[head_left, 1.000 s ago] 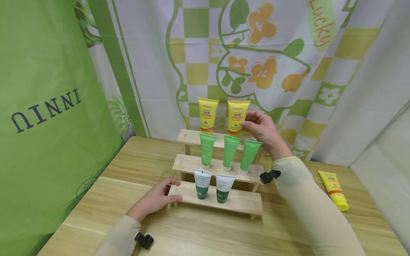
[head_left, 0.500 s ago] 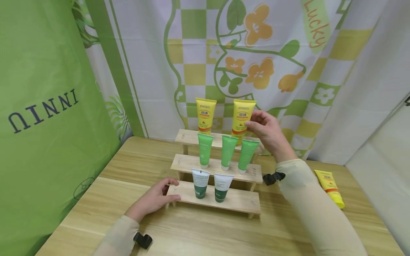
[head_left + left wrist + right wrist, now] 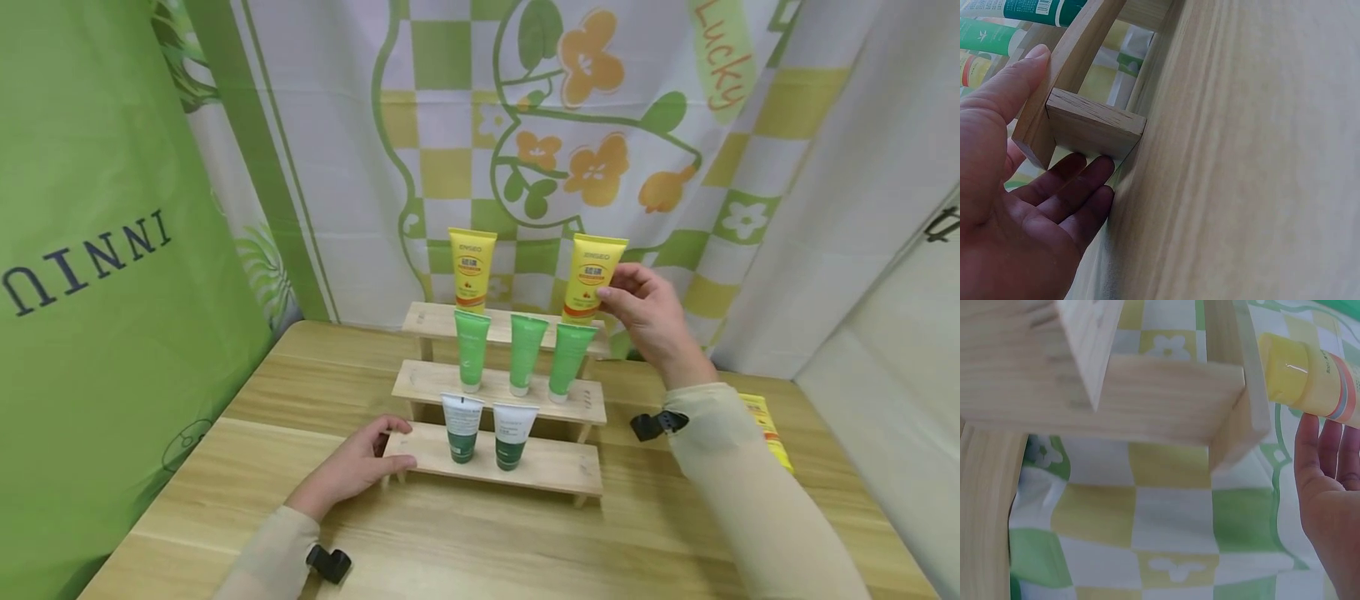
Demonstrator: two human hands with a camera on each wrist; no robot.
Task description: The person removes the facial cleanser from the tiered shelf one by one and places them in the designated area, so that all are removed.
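At the left end of the wooden rack (image 3: 405,442): bottom tier (image 3: 562,468) gripped by the left hand (image 3: 348,467), thumb laid on the plank, fingers curled in beside the leg; rack judged to be steadied.
Desk (image 3: 315,379), left side: wide room left between rack and green curtain (image 3: 97,350).
Left yellow tube (image 3: 471,265): stood upright on the top tier (image 3: 501,328), toward its left end; cap hidden.
Green tubes (image 3: 472,350): three, stood cap down on the middle tier (image 3: 423,379), rightmost tilted a little.
White-and-green tubes (image 3: 461,429): two, stood on the bottom tier; room left to their right.
Top tier gap: broad space left between the two yellow tubes; rear bounded by the patterned curtain (image 3: 442,175).
Right yellow tube (image 3: 592,279): held at the top tier's right end, tilted slightly; cap shown just beside the plank in the right wrist view, contact cannot be told.
Right hand (image 3: 652,321): tube pinched between thumb and fingers; step judged as placing it.
Next move: base to be seated flat, grip eased, hand withdrawn rightward; rightmost green tube could be knocked, tier end is close.
Far right: lying yellow tube (image 3: 765,429) left on the desk, partly covered by the sleeve (image 3: 750,475).
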